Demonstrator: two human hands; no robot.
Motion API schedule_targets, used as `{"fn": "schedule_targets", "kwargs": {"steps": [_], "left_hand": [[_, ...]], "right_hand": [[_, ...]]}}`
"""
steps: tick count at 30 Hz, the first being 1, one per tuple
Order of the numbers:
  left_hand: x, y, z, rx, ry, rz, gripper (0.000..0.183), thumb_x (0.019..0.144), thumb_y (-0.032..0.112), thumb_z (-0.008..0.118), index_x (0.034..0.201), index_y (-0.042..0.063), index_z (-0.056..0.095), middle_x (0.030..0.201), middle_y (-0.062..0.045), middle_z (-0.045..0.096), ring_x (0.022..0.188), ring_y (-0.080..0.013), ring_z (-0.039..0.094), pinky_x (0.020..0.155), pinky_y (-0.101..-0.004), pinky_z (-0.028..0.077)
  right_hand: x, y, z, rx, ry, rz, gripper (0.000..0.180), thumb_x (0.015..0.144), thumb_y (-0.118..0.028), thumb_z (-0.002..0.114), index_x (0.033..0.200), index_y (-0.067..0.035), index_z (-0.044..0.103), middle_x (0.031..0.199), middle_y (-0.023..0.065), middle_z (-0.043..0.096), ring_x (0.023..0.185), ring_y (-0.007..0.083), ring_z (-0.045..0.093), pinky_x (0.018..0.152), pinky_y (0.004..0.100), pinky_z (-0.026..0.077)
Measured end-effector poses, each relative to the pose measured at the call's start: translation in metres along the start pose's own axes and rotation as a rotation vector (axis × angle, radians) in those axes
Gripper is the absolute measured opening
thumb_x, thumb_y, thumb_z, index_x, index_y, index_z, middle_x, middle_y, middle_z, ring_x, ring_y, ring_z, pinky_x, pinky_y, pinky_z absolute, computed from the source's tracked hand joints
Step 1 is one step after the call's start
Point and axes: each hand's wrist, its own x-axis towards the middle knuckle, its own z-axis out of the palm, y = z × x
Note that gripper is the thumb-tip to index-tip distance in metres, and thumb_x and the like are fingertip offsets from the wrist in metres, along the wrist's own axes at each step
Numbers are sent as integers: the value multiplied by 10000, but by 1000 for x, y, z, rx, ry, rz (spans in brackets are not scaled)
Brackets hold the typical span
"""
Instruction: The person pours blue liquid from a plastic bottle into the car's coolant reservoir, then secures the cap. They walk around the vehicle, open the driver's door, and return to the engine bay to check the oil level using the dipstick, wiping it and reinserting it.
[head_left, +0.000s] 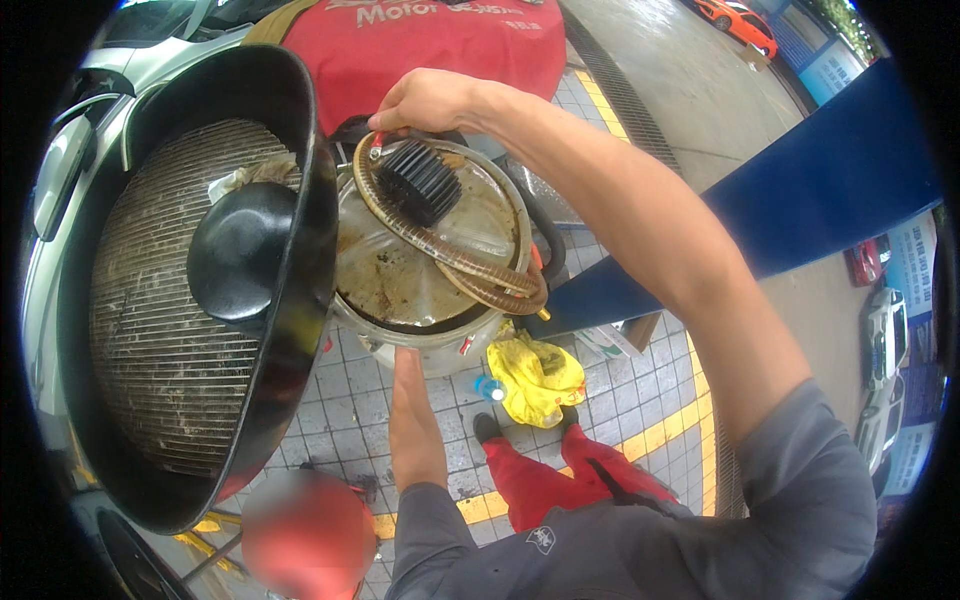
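My right hand (424, 101) is at the far rim of an oil-stained round tank (390, 300), its fingers curled by a small red fitting (377, 141). What those fingers hold is partly hidden. A looped, ribbed brown hose (442, 244) lies across the tank lid, passing a black ribbed cap (421, 182). My left forearm (415, 427) reaches to the near side of the tank; the left hand is hidden beneath the rim. Tilted beside the tank at left, a large black drain pan (300, 375) has a ribbed grate (165, 300), a black dome (244, 251) and a crumpled rag (259, 174).
A yellow cloth or bag (534, 379) and a blue-capped bottle (489, 388) are on the tiled floor by my feet. A blue post (810, 165) slants at right. Beyond the tank hangs a red cover (442, 45); a light-coloured car (112, 64) stands at left. A red object (315, 555) is partly blurred.
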Motion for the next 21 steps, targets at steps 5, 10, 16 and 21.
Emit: {"fn": "schedule_targets", "kwargs": {"steps": [5, 10, 16, 21], "left_hand": [[-3, 0, -1, -55, 4, -6, 563, 1020, 170, 634, 1561, 108, 490, 1597, -89, 513, 1433, -276, 520, 1185, -442, 434], [-7, -1, -3, -114, 10, -1, 564, 1025, 154, 634, 1566, 103, 482, 1599, -91, 509, 1432, -276, 520, 1184, -438, 436], [-5, -8, -6, -203, 19, 4, 566, 1031, 134, 634, 1572, 96, 472, 1601, -93, 503, 1430, -275, 520, 1183, -433, 440], [-3, -11, -10, -237, 24, 1, 569, 1036, 118, 635, 1578, 91, 464, 1603, -95, 499, 1428, -275, 520, 1181, -429, 442]], "right_hand": [[-5, 4, 0, 1, 24, -55, 384, 1014, -375, 766, 1170, -27, 813, 941, 67, 736, 916, 169, 666, 886, 352, 533], [-25, 14, 5, 58, 137, -95, 442, 1006, -415, 747, 1196, -21, 810, 1052, 106, 784, 994, 204, 711, 933, 362, 546], [-100, 55, -5, 270, 353, -79, 416, 1059, -378, 683, 1255, -19, 758, 941, -21, 644, 768, 81, 523, 710, 258, 437], [-189, 86, -4, 554, 442, 23, 322, 1089, -308, 648, 1201, -13, 711, 831, -75, 506, 675, 38, 395, 598, 231, 311]]}}
